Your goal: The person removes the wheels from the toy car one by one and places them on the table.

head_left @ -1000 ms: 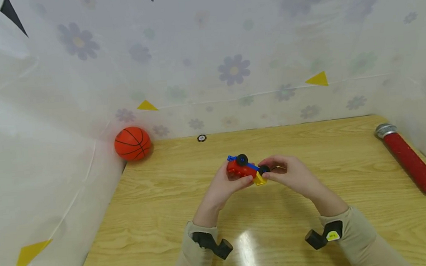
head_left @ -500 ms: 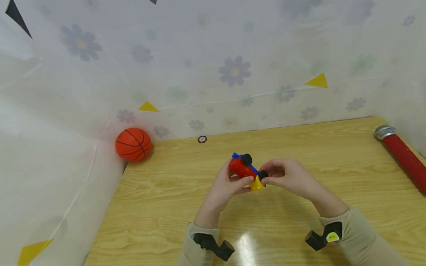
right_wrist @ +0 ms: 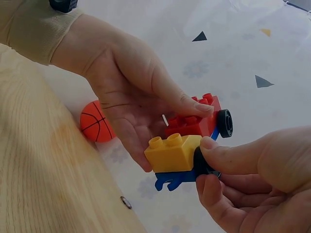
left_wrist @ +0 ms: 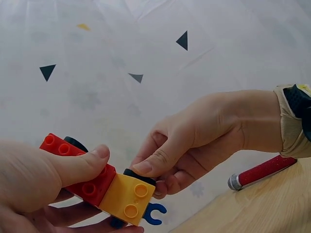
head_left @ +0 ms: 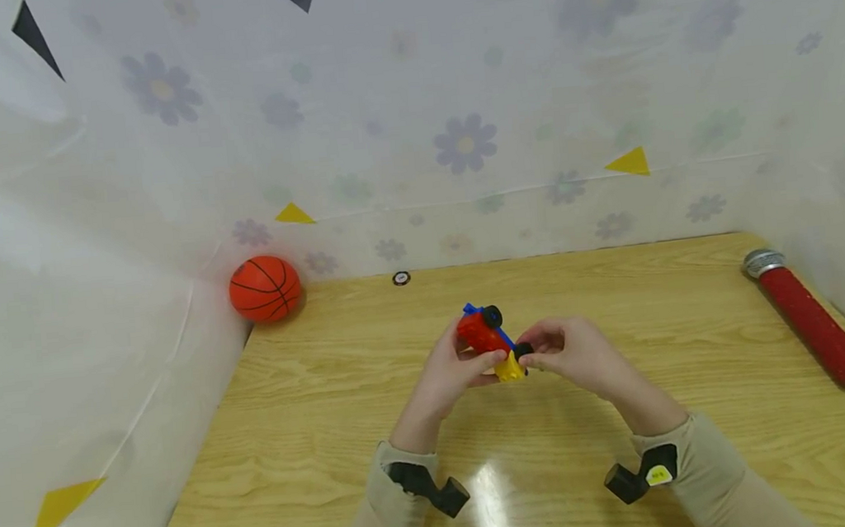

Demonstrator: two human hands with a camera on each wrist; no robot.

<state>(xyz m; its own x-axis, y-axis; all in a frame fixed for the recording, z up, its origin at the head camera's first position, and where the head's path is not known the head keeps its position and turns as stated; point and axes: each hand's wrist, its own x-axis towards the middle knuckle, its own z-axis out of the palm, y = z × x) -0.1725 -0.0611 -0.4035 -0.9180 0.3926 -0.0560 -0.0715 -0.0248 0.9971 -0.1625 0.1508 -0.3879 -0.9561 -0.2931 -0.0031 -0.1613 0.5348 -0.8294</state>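
Note:
A toy car of building bricks (head_left: 482, 334) is held tilted above the table, its blue wheeled base carrying red bricks and a yellow brick (right_wrist: 173, 154). My left hand (head_left: 451, 369) grips the red part, thumb across the studs and fingers underneath. With thumb and fingers my right hand (head_left: 577, 355) pinches the black wheel (left_wrist: 139, 176) beside the yellow brick. Another black wheel (right_wrist: 225, 123) shows by the red bricks. A blue hook-shaped coupling (left_wrist: 155, 213) sticks out past the yellow end.
An orange basketball (head_left: 265, 289) sits at the table's back left corner. Near the back edge lies a small round black-and-white disc (head_left: 401, 278). A red microphone (head_left: 814, 319) with a silver head lies along the right side. Patterned white sheeting (head_left: 353, 136) surrounds the wooden table (head_left: 295, 439).
The toy car has tipped more steeply, its yellow end now lower and its blue end higher. Both hands keep their hold on it; the right hand has shifted slightly down.

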